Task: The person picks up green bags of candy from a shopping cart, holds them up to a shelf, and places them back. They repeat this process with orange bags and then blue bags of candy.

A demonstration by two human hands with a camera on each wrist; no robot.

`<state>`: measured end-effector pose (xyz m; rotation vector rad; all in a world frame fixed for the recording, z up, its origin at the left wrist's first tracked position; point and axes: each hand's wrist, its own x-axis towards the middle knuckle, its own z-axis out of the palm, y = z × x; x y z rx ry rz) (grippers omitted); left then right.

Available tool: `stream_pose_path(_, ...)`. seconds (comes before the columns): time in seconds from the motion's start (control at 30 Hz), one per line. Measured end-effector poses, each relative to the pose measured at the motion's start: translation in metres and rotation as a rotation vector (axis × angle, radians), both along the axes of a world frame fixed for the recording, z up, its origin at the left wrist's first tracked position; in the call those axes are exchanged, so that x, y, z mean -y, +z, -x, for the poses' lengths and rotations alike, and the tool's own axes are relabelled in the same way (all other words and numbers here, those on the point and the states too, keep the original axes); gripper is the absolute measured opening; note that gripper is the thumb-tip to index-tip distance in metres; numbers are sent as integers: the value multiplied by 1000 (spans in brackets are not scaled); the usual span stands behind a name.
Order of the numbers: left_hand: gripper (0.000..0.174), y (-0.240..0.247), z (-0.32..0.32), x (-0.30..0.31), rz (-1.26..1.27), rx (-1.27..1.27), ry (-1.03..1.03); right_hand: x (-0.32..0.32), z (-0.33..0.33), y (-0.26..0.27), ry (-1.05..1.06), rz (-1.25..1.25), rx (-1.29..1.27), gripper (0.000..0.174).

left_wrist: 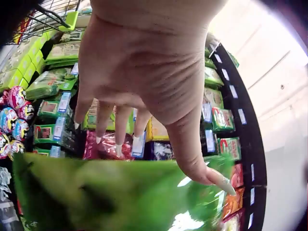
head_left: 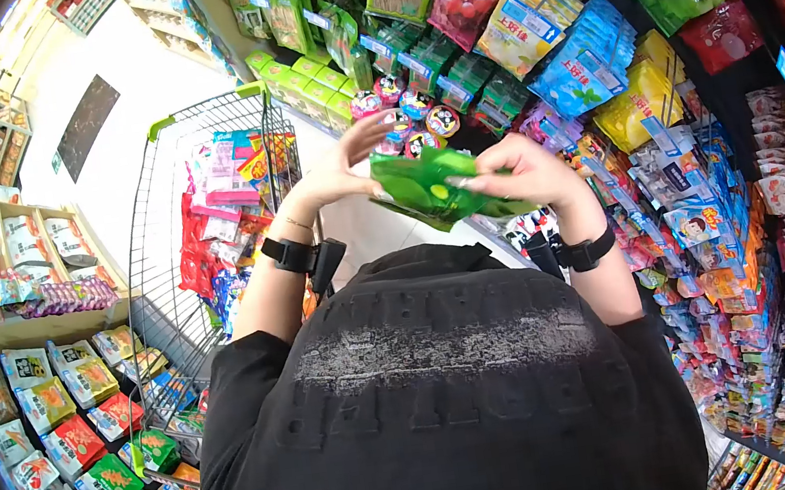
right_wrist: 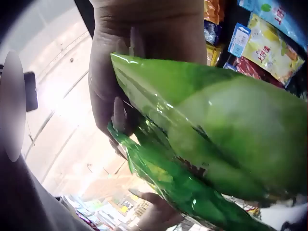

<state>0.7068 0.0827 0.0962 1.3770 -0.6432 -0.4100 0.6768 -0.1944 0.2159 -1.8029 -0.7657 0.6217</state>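
Green glossy bags (head_left: 427, 191) are held in front of the chest. My right hand (head_left: 534, 172) grips them at one end; in the right wrist view, fingers of the right hand (right_wrist: 108, 72) lie at the corners of an upper bag (right_wrist: 240, 127) and a darker green lower one (right_wrist: 180, 190). My left hand (head_left: 336, 175) is at the other side, fingers extended. In the left wrist view the left hand (left_wrist: 139, 72) is spread above the green bag (left_wrist: 106, 192), its thumb against the bag's upper edge; whether it bears weight cannot be told.
A wire shopping cart (head_left: 139, 239) with colourful packages (head_left: 229, 172) stands at the left. Hanging snack bags (head_left: 587, 66) fill the right side, with round colourful containers (head_left: 443, 120) beyond the hands. Another display of packets (head_left: 112, 485) lies at lower left.
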Motion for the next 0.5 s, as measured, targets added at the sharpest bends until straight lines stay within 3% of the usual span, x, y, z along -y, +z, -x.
stream_pose_path(0.07,103,-5,11,8,37,-111,21,14,-4,-1,-155,-125,-144,33)
stream_pose_path(0.13,96,-5,17,10,43,-129,78,13,-4,-12,-412,-500,-161,22)
stream_pose_path(0.2,65,-5,24,13,183,-389,118,10,1,-17,-664,-711,-349,17)
stream_pose_path(0.23,65,-3,23,15,191,-389,122,12,1,-20,-660,-703,-349,17)
stream_pose_path(0.33,32,20,23,20,-122,-328,290,21,2,-38,-707,-643,-308,15)
stream_pose_path(0.5,28,13,21,23,101,-530,494,52,-2,-48,-456,-298,-177,17)
